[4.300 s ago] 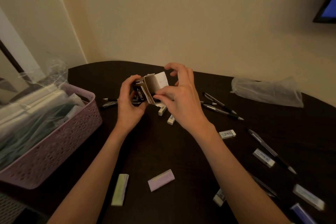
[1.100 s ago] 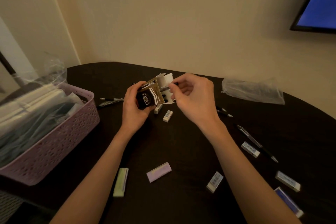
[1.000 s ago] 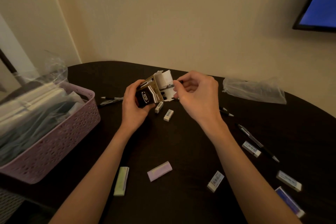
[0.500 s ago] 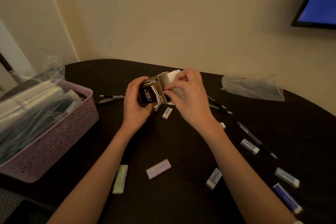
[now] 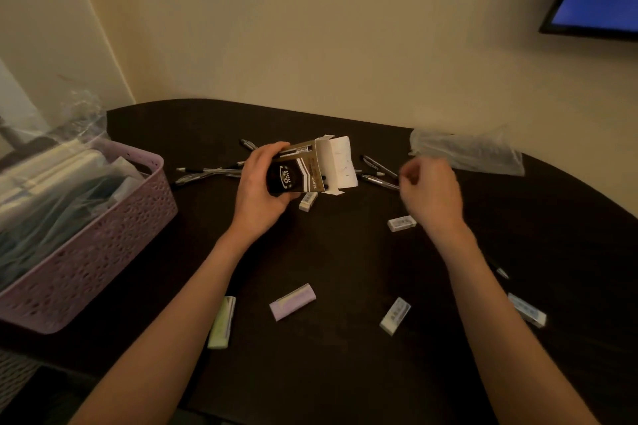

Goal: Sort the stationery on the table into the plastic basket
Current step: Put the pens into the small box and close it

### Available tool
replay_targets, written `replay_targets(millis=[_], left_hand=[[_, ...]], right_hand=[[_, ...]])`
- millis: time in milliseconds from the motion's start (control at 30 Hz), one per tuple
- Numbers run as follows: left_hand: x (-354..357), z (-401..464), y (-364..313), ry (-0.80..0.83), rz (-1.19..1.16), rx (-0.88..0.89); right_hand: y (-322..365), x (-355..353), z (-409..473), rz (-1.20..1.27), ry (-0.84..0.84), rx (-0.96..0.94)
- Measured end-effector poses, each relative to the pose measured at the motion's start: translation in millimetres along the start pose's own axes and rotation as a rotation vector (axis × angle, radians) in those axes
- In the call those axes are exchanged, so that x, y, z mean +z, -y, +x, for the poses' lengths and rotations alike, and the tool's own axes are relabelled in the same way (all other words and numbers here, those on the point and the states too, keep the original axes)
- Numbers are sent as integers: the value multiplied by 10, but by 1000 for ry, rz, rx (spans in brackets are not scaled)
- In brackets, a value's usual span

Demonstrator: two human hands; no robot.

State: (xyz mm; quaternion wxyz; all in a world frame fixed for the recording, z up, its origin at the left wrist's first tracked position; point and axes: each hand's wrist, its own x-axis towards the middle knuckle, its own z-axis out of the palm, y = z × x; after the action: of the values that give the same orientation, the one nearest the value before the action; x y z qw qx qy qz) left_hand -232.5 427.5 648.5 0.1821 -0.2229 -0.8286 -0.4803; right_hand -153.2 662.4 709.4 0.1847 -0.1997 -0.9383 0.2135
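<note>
Your left hand (image 5: 262, 193) has its fingers curled round the pen box (image 5: 300, 171), held above the tabletop (image 5: 331, 373) with its flap open toward your right. Your right hand (image 5: 429, 195) is blurred, its fingers loosely curled; you cannot tell whether they pinch anything.

The risk: the box mouth tips sideways, so any pens inside could slide out past your left fingertips if you tilt it further. The loose pens (image 5: 378, 176) lie just beyond your right fingers, between them and the plastic bag (image 5: 466, 152); a hurried reach could roll them toward the back edge.

A small eraser (image 5: 401, 223) sits just under your right wrist, another (image 5: 308, 201) below your left fingers. The plastic basket (image 5: 103, 245), already quite full, stands well left of your left fingers, near the tabletop's front edge. Bare tabletop lies between your forearms.
</note>
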Motion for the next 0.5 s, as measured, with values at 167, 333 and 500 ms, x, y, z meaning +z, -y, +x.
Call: replay_targets(millis=[167, 333, 500], left_hand=[[-4, 11, 17, 20, 37, -24], [-21, 5, 16, 23, 40, -28], [-67, 23, 36, -10, 47, -44]], right_hand=[[-315, -137, 18, -405, 362, 339], [-374, -25, 30, -433, 438, 335], [-90, -41, 0, -378, 386, 175]])
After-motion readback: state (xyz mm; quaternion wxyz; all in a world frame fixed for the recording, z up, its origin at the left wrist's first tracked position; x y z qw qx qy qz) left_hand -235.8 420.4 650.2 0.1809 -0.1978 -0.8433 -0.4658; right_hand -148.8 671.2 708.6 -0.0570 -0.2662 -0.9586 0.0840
